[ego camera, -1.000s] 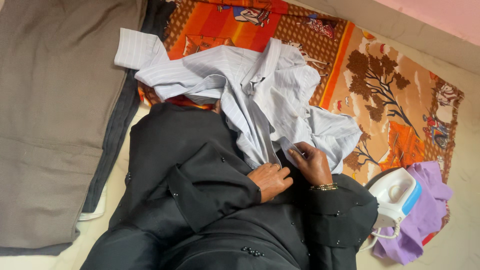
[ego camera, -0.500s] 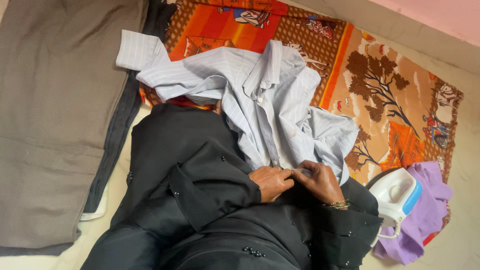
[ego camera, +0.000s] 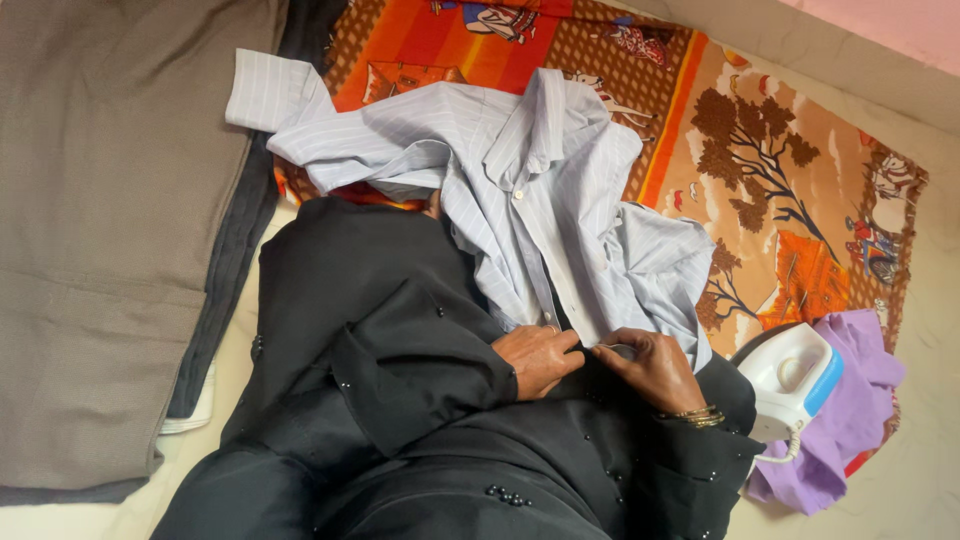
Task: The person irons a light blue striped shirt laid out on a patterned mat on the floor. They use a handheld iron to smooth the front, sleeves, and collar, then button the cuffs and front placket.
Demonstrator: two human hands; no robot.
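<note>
1. Pale striped shirt [ego camera: 530, 190] — lies crumpled, spreading away from both hands over a patterned orange cloth [ego camera: 770, 170].
2. Left hand [ego camera: 538, 358] — fingers curled shut, pinching the shirt's lower front edge.
3. Right hand [ego camera: 655, 367] — touching the left, closed on the same edge.
4. White-and-blue iron [ego camera: 790, 385] just beyond the right hand, on purple cloth [ego camera: 850, 420].
5. Grey-brown garment [ego camera: 100, 240] far past the left hand.

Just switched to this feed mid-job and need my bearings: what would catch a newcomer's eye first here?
A crumpled pale striped shirt lies mid-frame on a bright orange and brown patterned cloth. At its lower edge the left hand and right hand pinch the shirt's front, above black sleeves. A white and blue iron stands lower right on a purple cloth; grey trousers fill the left side.
</note>
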